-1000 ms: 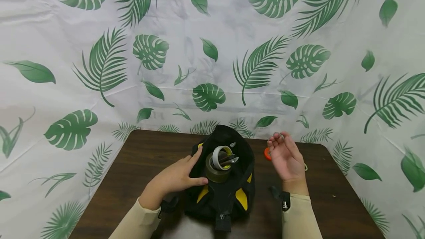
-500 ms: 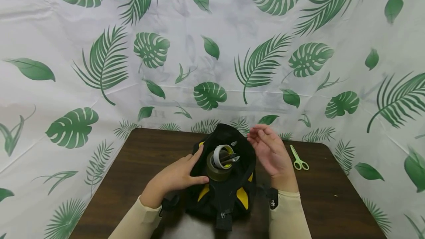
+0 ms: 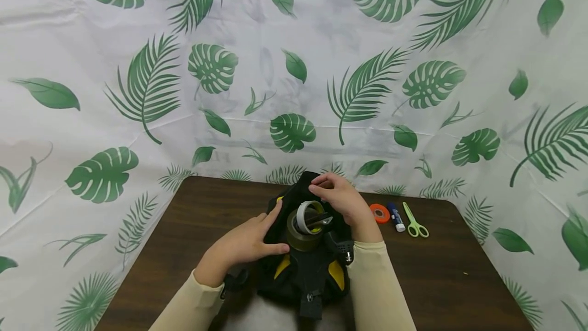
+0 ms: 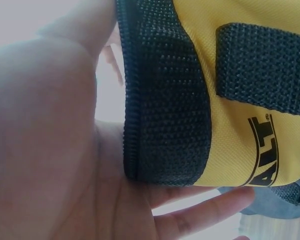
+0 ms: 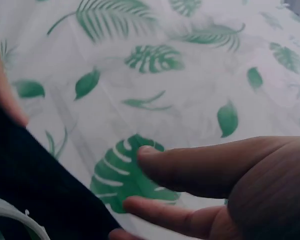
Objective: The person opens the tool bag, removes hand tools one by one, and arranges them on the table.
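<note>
A black and yellow fabric tool bag stands upright near the middle of the table, its mouth facing up. Inside it sit a wide brown tape roll, a white tape roll and a dark-handled tool, mostly hidden. My left hand rests along the bag's left side, thumb at the front rim and fingers extended; its palm lies against the black edge in the left wrist view. Over the bag's back right rim is my right hand, thumb and fingers apart with nothing between them.
On the table's right side lie an orange tape roll, a blue and white glue stick and light green scissors. A leaf-patterned cloth hangs directly behind the table's back edge.
My right hand has moved left from beside the orange tape roll to over the bag, uncovering the tape roll, glue stick and scissors. The left hand and the bag stay in place.
</note>
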A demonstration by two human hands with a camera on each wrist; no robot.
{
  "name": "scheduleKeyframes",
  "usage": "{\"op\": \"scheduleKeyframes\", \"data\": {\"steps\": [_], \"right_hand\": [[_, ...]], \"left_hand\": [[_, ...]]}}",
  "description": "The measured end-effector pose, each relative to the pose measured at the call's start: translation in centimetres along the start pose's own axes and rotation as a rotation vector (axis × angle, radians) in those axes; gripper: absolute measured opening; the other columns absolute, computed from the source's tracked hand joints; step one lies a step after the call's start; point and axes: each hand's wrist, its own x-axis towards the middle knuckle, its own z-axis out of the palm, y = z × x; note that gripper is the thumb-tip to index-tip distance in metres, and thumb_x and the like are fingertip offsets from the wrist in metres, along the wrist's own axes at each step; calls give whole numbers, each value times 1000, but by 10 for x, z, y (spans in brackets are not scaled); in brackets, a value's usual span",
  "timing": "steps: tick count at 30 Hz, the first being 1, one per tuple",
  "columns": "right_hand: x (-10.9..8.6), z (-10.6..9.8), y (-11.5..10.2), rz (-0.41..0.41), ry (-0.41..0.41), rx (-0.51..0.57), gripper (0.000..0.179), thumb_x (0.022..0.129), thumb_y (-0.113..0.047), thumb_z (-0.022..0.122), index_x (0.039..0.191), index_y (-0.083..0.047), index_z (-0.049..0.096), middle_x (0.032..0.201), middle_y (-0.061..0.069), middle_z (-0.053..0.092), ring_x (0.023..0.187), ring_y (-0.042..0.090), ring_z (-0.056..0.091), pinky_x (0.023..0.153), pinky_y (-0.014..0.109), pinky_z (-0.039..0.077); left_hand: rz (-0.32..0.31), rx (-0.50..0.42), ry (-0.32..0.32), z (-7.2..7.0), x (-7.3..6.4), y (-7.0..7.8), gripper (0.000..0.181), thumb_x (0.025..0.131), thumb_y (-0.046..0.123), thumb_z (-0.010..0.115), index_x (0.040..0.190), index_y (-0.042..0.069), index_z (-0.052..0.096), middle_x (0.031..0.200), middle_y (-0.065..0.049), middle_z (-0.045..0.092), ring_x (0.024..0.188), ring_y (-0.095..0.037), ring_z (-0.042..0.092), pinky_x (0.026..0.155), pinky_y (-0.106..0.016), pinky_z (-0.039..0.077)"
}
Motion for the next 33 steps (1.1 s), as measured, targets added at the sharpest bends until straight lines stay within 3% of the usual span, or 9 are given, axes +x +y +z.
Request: {"op": "scheduleKeyframes", "data": {"steps": [5,12,19,24,33], "right_hand": [[-2,5,-1,79,17,-206,48,107,-46,69,139,-10,66,144,17,66,128,36,65,112,60,52],[-4,7,0,111,-57,-384,42,107,-40,70,135,-9,70,138,15,70,119,32,69,106,57,57],[-4,9,11,98,-128,-458,36,105,-32,74,129,-6,68,122,11,72,103,25,68,93,48,58],[-6,9,15,78,-137,-495,24,101,-23,79,115,-7,66,106,8,68,89,22,61,80,38,52],[-2,11,22,78,-178,-551,16,102,-14,77,116,-11,70,118,8,68,93,23,60,81,39,51]], "left_hand": [[3,-4,-2,0,1,0,112,95,79,65,177,38,0,176,-27,31,160,-45,40,126,-64,39],[11,-2,-4,-1,1,-1,112,96,79,65,176,38,-1,177,-25,31,161,-44,39,127,-64,38],[6,-6,-6,0,2,-3,112,95,80,65,176,40,-1,177,-25,31,161,-44,40,127,-64,38],[2,-3,-9,1,2,-5,112,95,81,64,176,41,-2,177,-26,31,161,-44,40,127,-64,38],[8,-2,-4,0,1,-4,112,95,80,64,176,40,-2,176,-27,31,160,-44,40,127,-63,39]]}}
